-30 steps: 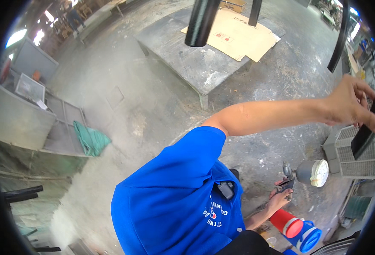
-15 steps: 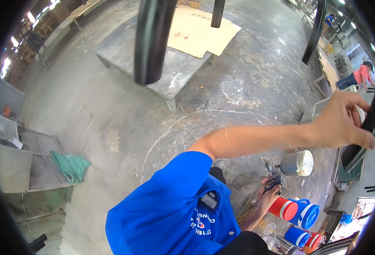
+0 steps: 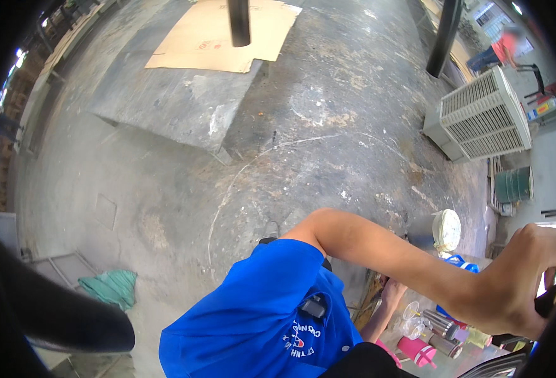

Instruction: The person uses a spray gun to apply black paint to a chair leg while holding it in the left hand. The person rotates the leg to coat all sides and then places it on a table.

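My left arm stretches across the picture to the right in front of my blue shirt [image 3: 259, 321]. My left hand [image 3: 517, 283] is closed around a dark bar [image 3: 552, 301] at the right rim. My right hand [image 3: 391, 293] is lower down, beside a wooden edge and just above a cluster of drink cups; its fingers are too small to read. Near it are clear cups [image 3: 410, 315], steel tumblers [image 3: 440, 324] and a pink tumbler [image 3: 417, 350]. A white round lidded container [image 3: 446, 230] and a blue cup [image 3: 457, 261] stand behind my forearm.
Bare concrete floor lies below. A grey metal platform [image 3: 177, 104] carries flat cardboard [image 3: 224, 38]. Dark poles [image 3: 445, 38] rise at the top. A louvred grey cooler [image 3: 480, 116], a green drum [image 3: 512, 184] and a green cloth [image 3: 111, 286] are around. Another person [image 3: 505, 47] stands far off.
The view has swung: platform and cardboard slid toward the top, the cooler came into sight. My left hand sits lower in the picture, still on the dark bar.
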A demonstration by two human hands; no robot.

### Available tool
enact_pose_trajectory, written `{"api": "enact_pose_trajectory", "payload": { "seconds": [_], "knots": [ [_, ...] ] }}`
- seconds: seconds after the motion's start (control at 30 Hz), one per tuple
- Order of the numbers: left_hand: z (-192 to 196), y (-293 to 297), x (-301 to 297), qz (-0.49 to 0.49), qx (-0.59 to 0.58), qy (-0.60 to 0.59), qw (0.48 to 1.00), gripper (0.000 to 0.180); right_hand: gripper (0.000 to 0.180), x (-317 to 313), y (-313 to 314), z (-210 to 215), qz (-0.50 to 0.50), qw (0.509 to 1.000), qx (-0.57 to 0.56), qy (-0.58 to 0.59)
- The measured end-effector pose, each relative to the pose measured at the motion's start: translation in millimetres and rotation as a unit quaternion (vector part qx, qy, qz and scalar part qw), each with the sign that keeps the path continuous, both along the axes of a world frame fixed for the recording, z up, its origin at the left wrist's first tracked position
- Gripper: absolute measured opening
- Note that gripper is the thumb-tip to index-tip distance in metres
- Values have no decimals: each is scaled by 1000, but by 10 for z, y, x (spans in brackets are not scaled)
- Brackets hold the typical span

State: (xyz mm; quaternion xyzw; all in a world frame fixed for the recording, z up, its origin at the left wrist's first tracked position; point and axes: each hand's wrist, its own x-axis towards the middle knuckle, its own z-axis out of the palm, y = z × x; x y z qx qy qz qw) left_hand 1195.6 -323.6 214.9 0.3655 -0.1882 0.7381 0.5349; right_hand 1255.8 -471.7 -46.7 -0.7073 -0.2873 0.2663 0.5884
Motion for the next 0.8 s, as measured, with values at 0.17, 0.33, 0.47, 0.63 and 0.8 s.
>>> {"api": "enact_pose_trajectory", "payload": {
  "seconds": [0.17,0.33,0.47,0.63,0.8],
  "knots": [
    [58,-141,-37,-160,-60,44,984,47,51,-216,490,919,32,967,242,72],
    [-25,-264,27,-156,-75,53,983,45,50,-579,938,2212,216,662,601,393],
    [-95,-268,-27,-134,-71,44,987,45,50,-732,1194,2638,273,546,648,456],
    [-183,-238,-77,-163,-64,58,983,48,47,-468,991,2331,323,508,610,516],
    [-474,43,-325,-96,-11,156,983,60,56,-34,550,756,-16,977,205,51]
  ]
}}
